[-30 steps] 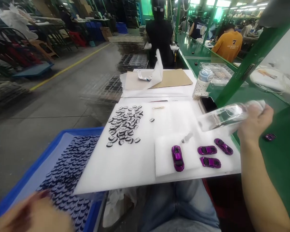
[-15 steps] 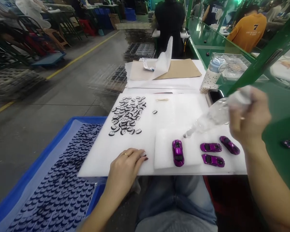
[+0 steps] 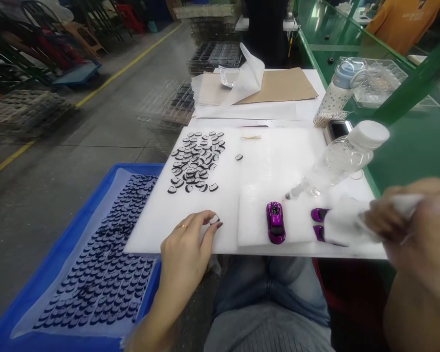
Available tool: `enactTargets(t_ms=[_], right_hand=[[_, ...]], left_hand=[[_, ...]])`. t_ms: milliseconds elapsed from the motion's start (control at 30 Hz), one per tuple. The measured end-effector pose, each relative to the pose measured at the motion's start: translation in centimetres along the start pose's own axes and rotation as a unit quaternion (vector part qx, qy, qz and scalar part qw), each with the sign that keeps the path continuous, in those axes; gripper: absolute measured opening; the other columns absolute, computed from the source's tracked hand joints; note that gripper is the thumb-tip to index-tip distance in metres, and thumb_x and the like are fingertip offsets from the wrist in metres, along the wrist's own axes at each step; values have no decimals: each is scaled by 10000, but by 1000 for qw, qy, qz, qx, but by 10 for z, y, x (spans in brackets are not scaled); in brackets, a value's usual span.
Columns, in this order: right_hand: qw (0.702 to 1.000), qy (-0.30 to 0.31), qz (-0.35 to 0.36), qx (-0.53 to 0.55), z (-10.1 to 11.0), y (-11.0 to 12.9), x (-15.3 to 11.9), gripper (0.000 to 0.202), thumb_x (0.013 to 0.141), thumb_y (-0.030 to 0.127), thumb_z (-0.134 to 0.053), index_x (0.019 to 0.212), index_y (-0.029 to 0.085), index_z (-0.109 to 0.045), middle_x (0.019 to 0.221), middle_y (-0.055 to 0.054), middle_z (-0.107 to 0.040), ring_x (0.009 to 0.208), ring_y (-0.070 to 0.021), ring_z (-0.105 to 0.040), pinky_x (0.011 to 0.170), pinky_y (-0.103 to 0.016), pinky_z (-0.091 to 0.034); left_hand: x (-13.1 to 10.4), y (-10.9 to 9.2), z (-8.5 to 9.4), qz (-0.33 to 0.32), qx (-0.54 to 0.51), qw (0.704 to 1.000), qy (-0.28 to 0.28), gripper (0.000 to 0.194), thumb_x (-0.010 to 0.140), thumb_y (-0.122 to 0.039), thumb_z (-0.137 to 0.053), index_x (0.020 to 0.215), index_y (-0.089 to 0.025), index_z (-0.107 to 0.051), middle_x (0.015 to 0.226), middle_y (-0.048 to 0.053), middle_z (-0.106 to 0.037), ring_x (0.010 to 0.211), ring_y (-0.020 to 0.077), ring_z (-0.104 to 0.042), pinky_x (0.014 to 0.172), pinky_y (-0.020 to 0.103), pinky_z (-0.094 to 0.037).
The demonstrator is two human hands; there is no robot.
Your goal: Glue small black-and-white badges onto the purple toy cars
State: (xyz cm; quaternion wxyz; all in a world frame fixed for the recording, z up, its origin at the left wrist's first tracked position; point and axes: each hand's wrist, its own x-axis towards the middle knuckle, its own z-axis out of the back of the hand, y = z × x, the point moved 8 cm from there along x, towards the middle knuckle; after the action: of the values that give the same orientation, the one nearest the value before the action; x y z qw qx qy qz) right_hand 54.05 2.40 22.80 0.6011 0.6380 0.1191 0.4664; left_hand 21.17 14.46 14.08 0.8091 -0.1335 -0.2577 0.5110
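My left hand [image 3: 188, 244] pinches a small curved piece [image 3: 214, 219], pale with a dark edge, between thumb and fingertips above the white foam board [image 3: 150, 230]. My right hand [image 3: 414, 230] is smeared by motion at the right, closed on a white cloth or tissue [image 3: 346, 220]; which one I cannot tell. This white sheet partly covers the purple toy cars [image 3: 319, 214] on the right. Another purple toy car [image 3: 275, 223] sits on a raised foam block [image 3: 253, 215] between my hands. Behind it stands a clear bottle [image 3: 333, 164] with a white cap.
Several loose curved pieces [image 3: 194, 161] lie at the board's left. A blue tray [image 3: 25, 288] below holds rows of dark pieces. Toothpicks [image 3: 252, 137], a phone [image 3: 339, 129] and a dotted drinking bottle [image 3: 337, 93] are farther back. A green post [image 3: 407, 100] slants at right.
My right hand has let go of the clear bottle, moved down and right, and now holds a white sheet over the right-hand cars. My left hand keeps its piece, now tilted up slightly.
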Motion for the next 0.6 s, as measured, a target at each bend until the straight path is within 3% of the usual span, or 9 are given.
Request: enactTargets(t_ms=[67, 100, 167, 233, 267, 300, 400, 500, 600], right_hand=[[995, 34, -76, 53, -20, -9, -31, 241, 974, 440, -640, 841, 241, -617, 575, 18, -457, 433, -134, -393, 373, -273, -303], [990, 49, -103, 76, -31, -14, -43, 220, 963, 419, -661, 838, 243, -622, 586, 16, -490, 442, -134, -424, 374, -262, -309], [982, 71, -134, 110, -48, -22, -60, 188, 963, 380, -665, 841, 247, -610, 605, 20, -544, 438, -124, -456, 376, -241, -329], [979, 77, -146, 121, -61, -29, -69, 183, 992, 363, -626, 852, 249, -598, 584, 30, -551, 426, -116, -450, 380, -227, -339], [983, 71, -137, 104, -65, -31, -71, 184, 1000, 352, -616, 850, 248, -601, 564, 37, -535, 421, -112, -433, 382, -224, -333], [989, 62, -113, 74, -68, -29, -70, 169, 994, 335, -629, 850, 248, -616, 548, 43, -517, 417, -108, -413, 382, -223, -323], [998, 49, 27, -24, -81, -6, -64, 44, 929, 231, -709, 896, 258, -701, 606, 22, -583, 468, -125, -486, 407, -247, -377], [983, 63, 160, -59, -103, 23, -60, 204, 909, 135, -680, 1032, 280, -756, 793, -31, -679, 610, -174, -631, 477, -292, -509], [960, 57, 246, -120, -117, 42, -63, 211, 913, 101, -642, 1042, 220, -758, 932, -64, -644, 649, -138, -624, 483, -268, -528]], left_hand=[[-1, -7, 2, 55, -210, 976, -21, 233, 946, -356, -682, 1124, -227, -763, 995, 59, -792, 907, 262, -742, 797, 375, -607], [0, -15, -4, 75, -332, 940, -13, 226, 929, -365, -726, 1123, -259, -777, 995, 40, -793, 918, 236, -744, 827, 349, -612], [3, -40, -26, 99, -562, 820, 43, 197, 875, -420, -806, 1018, -284, -817, 959, 23, -792, 888, 192, -742, 816, 291, -620], [6, -65, -49, 126, -709, 686, 105, 241, 795, -484, -868, 893, -266, -835, 888, 25, -787, 815, 163, -736, 778, 254, -622], [7, -74, -57, 139, -746, 639, 124, 271, 764, -504, -886, 865, -257, -838, 850, 28, -785, 779, 155, -735, 758, 246, -624], [7, -79, -64, 151, -766, 610, 137, 291, 742, -514, -897, 854, -251, -841, 815, 31, -784, 749, 151, -736, 740, 242, -627], [7, -81, -71, 161, -774, 593, 149, 312, 719, -525, -907, 860, -254, -846, 776, 37, -794, 714, 161, -751, 710, 251, -636], [4, -76, -70, 174, -775, 590, 145, 331, 693, -529, -923, 850, -248, -847, 772, 40, -799, 699, 169, -752, 708, 267, -640], [1, -74, -70, 191, -769, 594, 140, 333, 672, -502, -943, 823, -222, -844, 701, 41, -778, 670, 185, -741, 707, 297, -641]])
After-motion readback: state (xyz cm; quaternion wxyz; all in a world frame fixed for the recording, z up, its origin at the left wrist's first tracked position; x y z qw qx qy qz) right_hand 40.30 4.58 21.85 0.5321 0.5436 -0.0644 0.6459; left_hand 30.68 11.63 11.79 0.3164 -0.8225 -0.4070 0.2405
